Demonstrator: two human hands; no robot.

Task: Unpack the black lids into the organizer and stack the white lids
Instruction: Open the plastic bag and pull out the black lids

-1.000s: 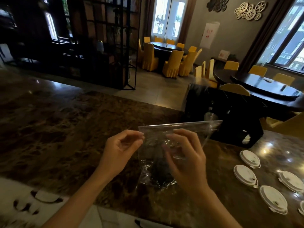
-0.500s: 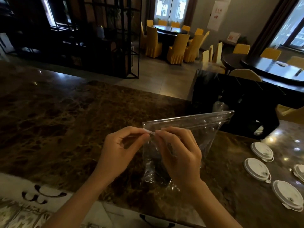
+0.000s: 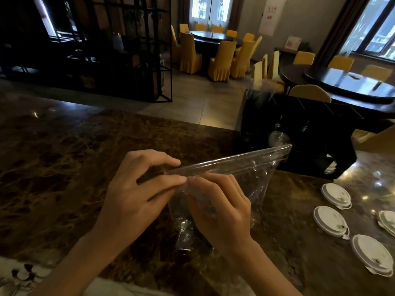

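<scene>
A clear plastic zip bag (image 3: 248,171) hangs above the dark marble counter (image 3: 64,167), with dark lids dimly visible in its bottom. My left hand (image 3: 136,193) and my right hand (image 3: 220,208) both pinch the bag's top seam at its left end, fingertips touching. Several white lids (image 3: 330,221) lie singly on the counter at the right. The black organizer (image 3: 299,133) stands behind the bag at the counter's far edge.
A clear cup (image 3: 277,138) sits in the organizer's front. Beyond the counter are round dark tables (image 3: 350,86) with yellow chairs and a black metal shelf (image 3: 119,50). A patterned white cloth (image 3: 25,274) lies at the near left edge.
My hands have come together at the left end of the bag's seam. The bag's top now tilts up to the right, and the view has dipped lower toward the counter.
</scene>
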